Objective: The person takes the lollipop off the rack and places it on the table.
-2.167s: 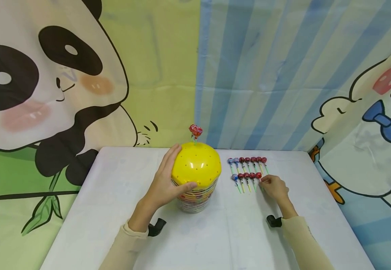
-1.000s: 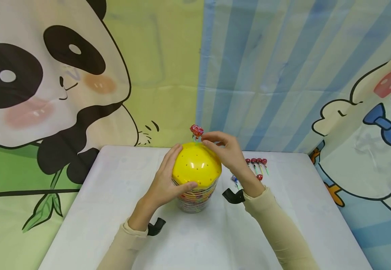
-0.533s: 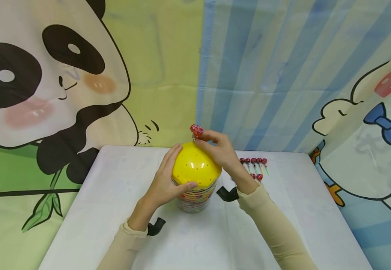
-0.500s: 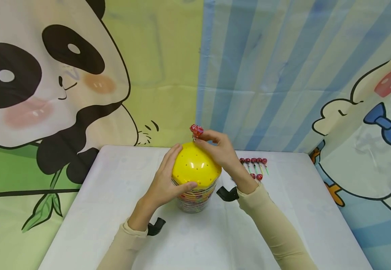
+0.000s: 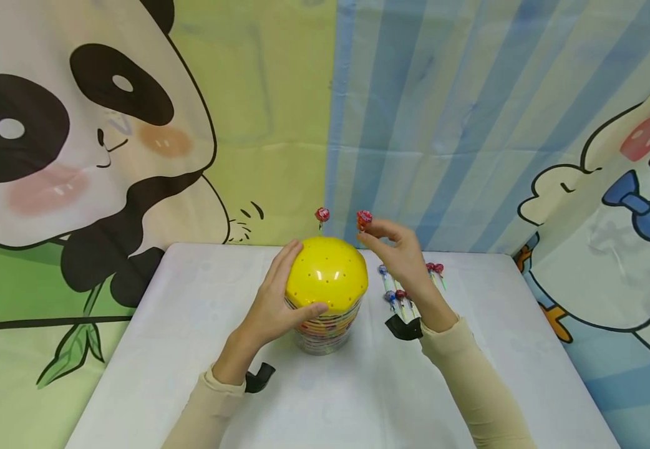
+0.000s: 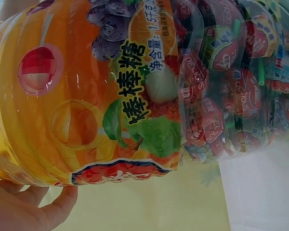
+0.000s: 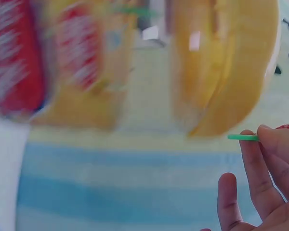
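A clear jar (image 5: 325, 340) with a yellow dotted lid (image 5: 327, 271) stands on the table. My left hand (image 5: 269, 305) grips it from the left, thumb in front near the lid's edge and fingers along the far side. Behind the lid's top a red-wrapped lollipop (image 5: 322, 214) stands upright on its stick. Right of it, in the air, my right hand (image 5: 403, 252) pinches another red lollipop (image 5: 364, 217) between thumb and fingertips. In the right wrist view its green stick (image 7: 242, 137) sticks out from the fingers. Wrapped lollipops (image 6: 243, 91) show through the jar wall in the left wrist view.
Two rows of lollipops, red ones and a few blue ones (image 5: 390, 297), lie on the white table (image 5: 314, 405) right of the jar, partly hidden by the right hand and wrist. A printed curtain (image 5: 280, 125) hangs behind the table.
My right hand came from the table's lollipops to the pair standing in the lid, then drew one out and moved right with it. One still stands there. The left hand has stayed put.
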The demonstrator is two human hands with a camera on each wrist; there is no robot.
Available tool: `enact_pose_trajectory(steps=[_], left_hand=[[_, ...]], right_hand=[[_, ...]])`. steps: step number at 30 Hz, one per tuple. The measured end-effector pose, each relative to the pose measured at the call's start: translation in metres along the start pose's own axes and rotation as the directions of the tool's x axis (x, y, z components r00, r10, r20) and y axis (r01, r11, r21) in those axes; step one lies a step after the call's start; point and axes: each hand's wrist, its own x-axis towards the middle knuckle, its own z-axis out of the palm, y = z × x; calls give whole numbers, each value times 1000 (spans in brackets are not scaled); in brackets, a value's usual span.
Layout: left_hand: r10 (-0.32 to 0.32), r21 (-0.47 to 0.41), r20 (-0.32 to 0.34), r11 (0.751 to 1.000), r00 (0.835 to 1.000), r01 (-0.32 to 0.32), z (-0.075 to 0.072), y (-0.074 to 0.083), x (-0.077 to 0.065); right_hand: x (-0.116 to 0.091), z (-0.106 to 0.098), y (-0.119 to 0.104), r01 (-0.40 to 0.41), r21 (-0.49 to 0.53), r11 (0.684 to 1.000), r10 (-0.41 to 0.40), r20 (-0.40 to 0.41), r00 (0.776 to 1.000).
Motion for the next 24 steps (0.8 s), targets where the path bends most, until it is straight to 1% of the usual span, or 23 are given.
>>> enact_pose_trajectory(steps=[5,9,11,16,18,20,24], left_hand=[[-1,7,-7,1000,1000,1,0,-1,0],[-3,10,-8,1000,1000,3,0,-2,-1],[-6,12,-7,1000,1000,6,0,-3,-1],[-24,7,-3,1000,1000,24,0,-2,-1],[-27,3,2,1000,1000,27,0,-2,-1],[-28,3,5,1000,1000,28,1,-2,-1],[-20,2,7,1000,1000,20,1,-2,0]], right_hand=[[-20,-24,30,-70,-82,994,67,-33,997],[-35,-43,57,-124,-167,978,115,-61,991],[-43,-53,71,-161,-192,968,149,-76,986],[-63,-77,107,-242,-290,926,216,-119,969],[-70,-86,122,-264,-341,902,229,-138,963],[-77,-95,137,-292,-366,884,251,-157,955],[-90,-108,160,-355,-434,828,300,-192,934]])
